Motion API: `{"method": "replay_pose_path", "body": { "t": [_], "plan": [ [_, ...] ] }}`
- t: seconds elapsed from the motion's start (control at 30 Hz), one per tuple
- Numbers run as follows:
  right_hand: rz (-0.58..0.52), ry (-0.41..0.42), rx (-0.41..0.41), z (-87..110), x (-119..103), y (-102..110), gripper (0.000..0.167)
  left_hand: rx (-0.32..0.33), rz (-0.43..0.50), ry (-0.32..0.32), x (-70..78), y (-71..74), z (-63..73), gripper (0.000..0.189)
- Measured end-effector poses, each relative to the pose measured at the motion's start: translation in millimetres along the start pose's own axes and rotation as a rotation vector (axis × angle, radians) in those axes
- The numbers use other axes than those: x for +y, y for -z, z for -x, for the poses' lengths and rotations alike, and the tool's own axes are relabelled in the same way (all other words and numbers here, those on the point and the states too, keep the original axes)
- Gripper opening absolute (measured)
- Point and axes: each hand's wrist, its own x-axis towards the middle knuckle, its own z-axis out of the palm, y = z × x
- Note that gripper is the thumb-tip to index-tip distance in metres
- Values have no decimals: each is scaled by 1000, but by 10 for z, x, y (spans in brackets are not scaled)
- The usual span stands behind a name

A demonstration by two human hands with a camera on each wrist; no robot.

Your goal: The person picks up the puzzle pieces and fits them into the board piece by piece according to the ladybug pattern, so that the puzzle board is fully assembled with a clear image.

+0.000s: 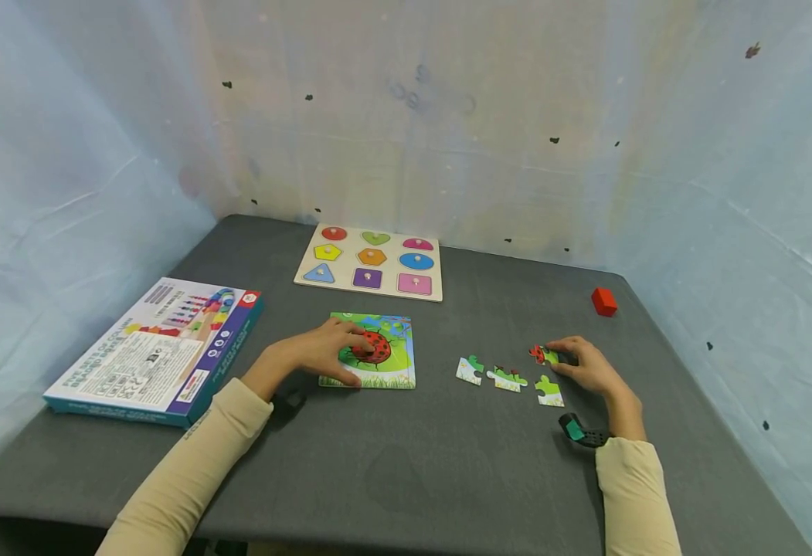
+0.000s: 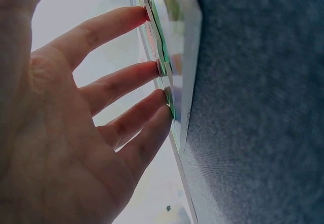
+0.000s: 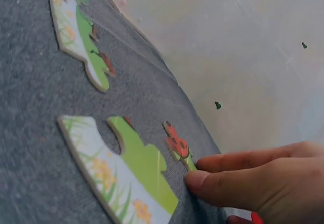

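A ladybug jigsaw puzzle [image 1: 395, 363] in a tray lies mid-table in the head view. My left hand [image 1: 318, 351] rests on its left part, fingers spread; in the left wrist view the fingertips [image 2: 152, 68] touch its surface. My right hand [image 1: 589, 369] pinches a jigsaw piece [image 3: 177, 145], red with dark spots and some green, between thumb and index finger, low over the table. Near it lie three loose pieces: a white-and-green one [image 1: 470, 371] at left, a wide one [image 1: 507, 379] in the middle and a corner-shaped one [image 1: 550, 392] closest to my right hand.
A wooden board of knobbed shapes [image 1: 385, 286] lies at the back. At the left lies a flat toy box [image 1: 158, 355]. A red block [image 1: 604, 302] sits at the right rear. Pale plastic sheeting [image 1: 406, 116] surrounds the grey table [image 1: 406, 471].
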Motion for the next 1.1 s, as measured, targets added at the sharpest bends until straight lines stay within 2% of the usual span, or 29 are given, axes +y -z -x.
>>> {"method": "replay_pose_path", "body": {
  "t": [0.27,0.4,0.6,0.77,0.93,1.1],
  "plan": [
    [31,61,30,-47,60,-35,34,-13,-3,12,17,19,15,63],
    [3,83,49,-86,-12,-58,35,-12,-19,11,17,24,20,66],
    [-75,142,113,-182,-303,-82,35,-4,-31,-3,15,3,12,68],
    [-82,232,152,-302,-583,-154,34,-4,-22,-2,25,-6,5,67],
    [-87,318,123,-422,-898,-255,35,-4,-23,4,27,-2,1,66],
    [-39,377,76,-537,-1204,-404,35,-1,-15,11,45,6,1,65]
  ]
}}
